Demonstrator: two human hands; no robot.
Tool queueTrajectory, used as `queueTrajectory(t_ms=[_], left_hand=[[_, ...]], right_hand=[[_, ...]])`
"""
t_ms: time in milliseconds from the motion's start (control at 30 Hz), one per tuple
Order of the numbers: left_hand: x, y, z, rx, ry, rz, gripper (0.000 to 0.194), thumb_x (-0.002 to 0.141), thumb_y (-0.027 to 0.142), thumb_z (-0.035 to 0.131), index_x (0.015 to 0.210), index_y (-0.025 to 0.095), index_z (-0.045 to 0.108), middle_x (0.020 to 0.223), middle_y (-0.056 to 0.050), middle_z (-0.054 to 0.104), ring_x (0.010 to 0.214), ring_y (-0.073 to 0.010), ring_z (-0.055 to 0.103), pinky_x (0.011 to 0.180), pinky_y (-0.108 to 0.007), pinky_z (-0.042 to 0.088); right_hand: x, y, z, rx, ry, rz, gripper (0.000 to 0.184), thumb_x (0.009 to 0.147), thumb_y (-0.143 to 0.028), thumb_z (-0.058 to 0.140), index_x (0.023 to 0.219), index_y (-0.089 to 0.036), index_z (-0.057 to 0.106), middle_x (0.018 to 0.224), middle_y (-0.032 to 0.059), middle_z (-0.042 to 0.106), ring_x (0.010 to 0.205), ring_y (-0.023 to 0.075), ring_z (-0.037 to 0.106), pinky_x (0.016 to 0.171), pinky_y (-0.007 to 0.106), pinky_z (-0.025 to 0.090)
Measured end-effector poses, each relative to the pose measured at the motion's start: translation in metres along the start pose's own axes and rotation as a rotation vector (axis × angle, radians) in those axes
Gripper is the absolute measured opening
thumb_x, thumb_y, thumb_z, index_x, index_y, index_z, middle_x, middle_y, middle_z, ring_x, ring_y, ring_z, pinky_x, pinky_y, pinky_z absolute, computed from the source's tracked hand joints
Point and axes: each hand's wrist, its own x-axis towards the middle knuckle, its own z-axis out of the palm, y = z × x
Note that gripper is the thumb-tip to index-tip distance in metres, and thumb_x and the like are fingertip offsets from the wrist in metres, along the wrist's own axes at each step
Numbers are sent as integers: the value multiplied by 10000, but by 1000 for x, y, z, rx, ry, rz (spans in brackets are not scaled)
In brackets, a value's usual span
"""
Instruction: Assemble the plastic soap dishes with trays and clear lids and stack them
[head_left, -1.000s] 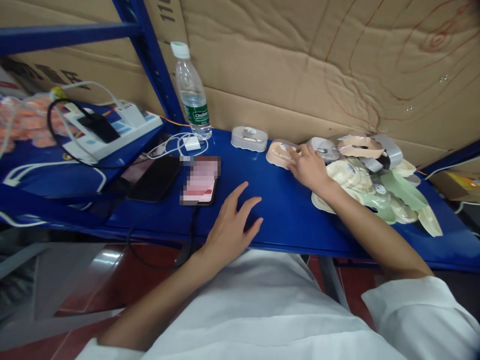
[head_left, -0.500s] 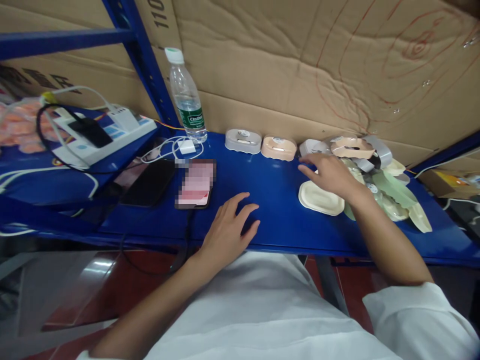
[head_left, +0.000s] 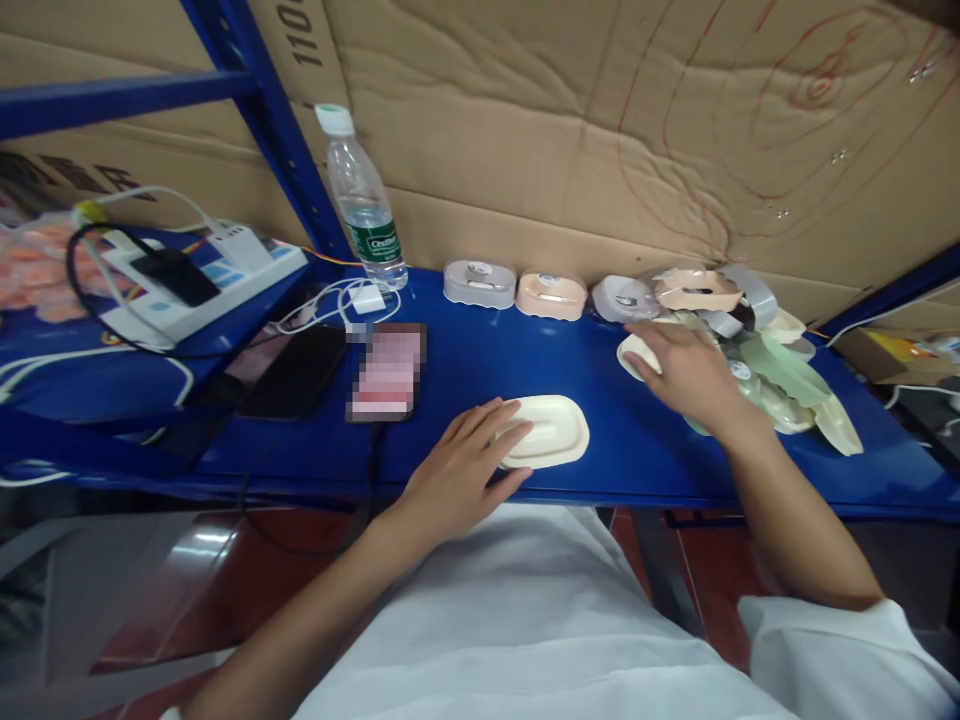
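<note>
The table's [head_left: 480, 350] front edge runs just below the near cream tray [head_left: 559, 430]. Bare surface extends from this tray back to the grey box [head_left: 478, 284] and peach box [head_left: 551, 294], and leftward to the phone [head_left: 386, 375]. The left hand [head_left: 466, 462] is unclenched, its fingers over the tray's left end. The right hand [head_left: 686, 370] partly covers a second cream tray [head_left: 634, 354] beside the pile [head_left: 784, 375]; its grip cannot be determined.

Workshop: blue rack [head_left: 291, 172], cardboard backing [head_left: 495, 130]
</note>
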Motion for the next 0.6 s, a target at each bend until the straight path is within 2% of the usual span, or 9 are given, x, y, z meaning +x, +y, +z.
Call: queueTrajectory(t_ms=[67,133,233,333,467,600], left_hand=[[0,1,1,-5,13,-13,447,1061,378,640,1474,210,621,1623,-158,558,1536,-354,498,1234,-570,478],[0,1,1,-7,27,-24,440,1065,372,628,1476,216,623,1631,-166,544,1532,-360,502,1225,-576,488],[0,1,1,-7,36,-27,438,1066,375,626,1477,224,623,1627,-163,545,1528,-363,506,1221,-575,493],[-1,0,1,2,39,-18,437,1066,381,628,1470,214,624,1614,-162,557,1529,-368,504,1220,-573,496],[-2,0,2,14,29,-23,433,1070,390,618,1469,222,612,1621,-167,545,1531,-376,501,1214,-582,502],[-1,2,1,-20,51,-71,510,1055,371,642,1531,232,524,1620,-161,542,1517,-358,521,1222,-556,504]], right_hand=[[10,24,5,-135,-10,108,496,1072,-420,497,1465,-157,647,1460,207,680,1313,434,643,1069,635,499],[22,36,12,-169,-37,108,498,1069,-415,496,1477,-161,630,1481,196,668,1339,422,619,1081,607,479],[43,29,26,-194,-49,92,554,1064,-390,526,1539,-105,551,1504,231,640,1391,412,573,1116,571,434],[66,13,45,-247,-56,141,579,1031,-344,581,1516,-31,542,1380,285,694,1301,417,626,1102,558,415],[81,8,60,-231,-37,158,390,1021,-228,493,1309,-70,703,1228,247,759,1163,387,689,1097,558,394],[76,10,51,17,105,122,423,1067,-295,426,1331,-150,723,1275,175,769,1194,351,691,1115,533,419]])
